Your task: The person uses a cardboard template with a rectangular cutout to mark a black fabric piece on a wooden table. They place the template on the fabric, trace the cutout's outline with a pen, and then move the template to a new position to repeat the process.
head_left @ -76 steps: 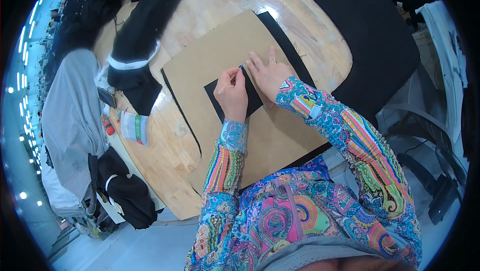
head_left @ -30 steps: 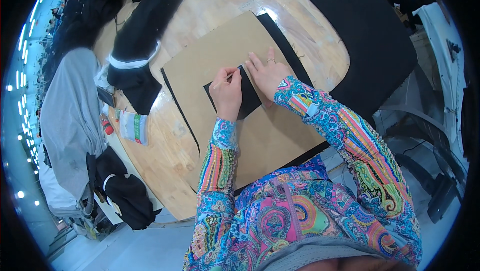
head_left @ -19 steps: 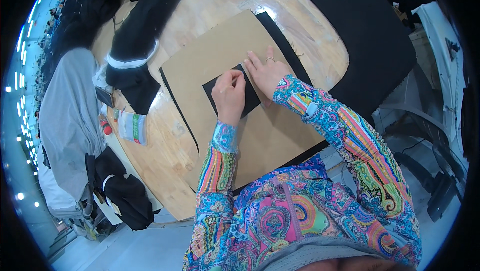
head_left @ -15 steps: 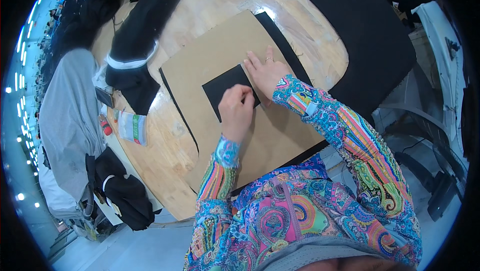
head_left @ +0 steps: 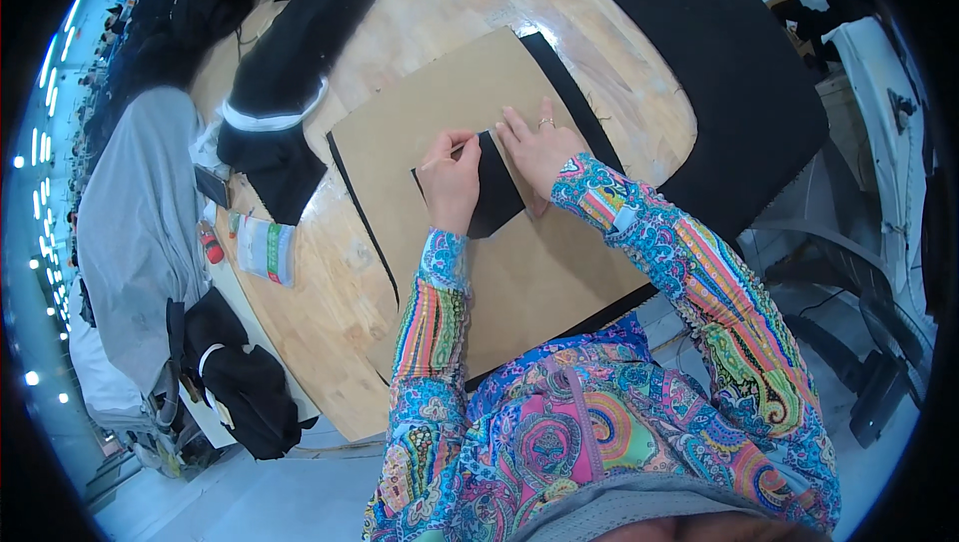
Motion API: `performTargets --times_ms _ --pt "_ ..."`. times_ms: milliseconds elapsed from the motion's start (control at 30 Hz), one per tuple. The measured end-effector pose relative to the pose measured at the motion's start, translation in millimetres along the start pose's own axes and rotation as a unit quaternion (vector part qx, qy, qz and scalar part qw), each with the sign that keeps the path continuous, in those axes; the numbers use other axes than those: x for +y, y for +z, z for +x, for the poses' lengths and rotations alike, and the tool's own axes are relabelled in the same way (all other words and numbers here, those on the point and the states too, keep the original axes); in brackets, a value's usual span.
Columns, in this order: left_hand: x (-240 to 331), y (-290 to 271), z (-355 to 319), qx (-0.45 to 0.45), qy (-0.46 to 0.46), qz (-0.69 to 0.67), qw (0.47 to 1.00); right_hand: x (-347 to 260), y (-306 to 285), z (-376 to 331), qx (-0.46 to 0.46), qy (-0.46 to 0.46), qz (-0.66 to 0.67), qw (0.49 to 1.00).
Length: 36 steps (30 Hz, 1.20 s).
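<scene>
1. While the bare right hand (head_left: 542, 154) lies flat, fingers spread, on the tan paper-like sheet (head_left: 440, 82), a lighter touch could let that sheet creep over the black cloth (head_left: 567, 92) beneath.
2. The bare left hand (head_left: 450, 174) has finger and thumb together over the flat black square (head_left: 496, 190) mid-sheet; on what, I cannot tell. Sideways drag might skew its edge.

A sheet (head_left: 430, 92) lies over fabric (head_left: 563, 87) at the tabletop (head_left: 330, 352)'s near edge; a packet (head_left: 266, 248) sits by the left edge, a panel (head_left: 739, 72) at the right.
</scene>
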<state>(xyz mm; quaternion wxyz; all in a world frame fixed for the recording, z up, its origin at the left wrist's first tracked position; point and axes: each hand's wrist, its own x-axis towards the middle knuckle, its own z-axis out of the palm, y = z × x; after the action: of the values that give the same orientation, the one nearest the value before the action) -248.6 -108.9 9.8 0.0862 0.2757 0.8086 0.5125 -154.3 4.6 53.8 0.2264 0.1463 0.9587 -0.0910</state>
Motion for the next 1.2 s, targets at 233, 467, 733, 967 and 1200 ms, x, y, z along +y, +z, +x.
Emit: performTargets --times_ms 233,467,733,967,1200 --pt "3.2 4.6 0.7 -0.019 -0.009 0.01 1.0 2.4 1.9 -0.5 0.002 0.003 -0.001 1.0" --pt "-0.1 10.1 0.8 -0.017 0.003 0.039 0.999 3.0 5.0 0.1 0.015 -0.001 -0.007 1.0" --pt "21.3 -37.6 -38.0 0.086 -0.032 -0.031 0.995 1.9 5.5 4.2 -0.016 0.007 0.043 0.999" --pt "-14.3 -124.9 -106.1 0.187 -0.187 -0.127 0.956 5.1 2.3 -2.5 -0.004 -0.002 0.021 1.0" --pt "-52.0 -145.1 -150.1 0.115 -0.135 0.081 0.981 30.2 35.4 -39.6 0.172 0.029 0.22 0.96"
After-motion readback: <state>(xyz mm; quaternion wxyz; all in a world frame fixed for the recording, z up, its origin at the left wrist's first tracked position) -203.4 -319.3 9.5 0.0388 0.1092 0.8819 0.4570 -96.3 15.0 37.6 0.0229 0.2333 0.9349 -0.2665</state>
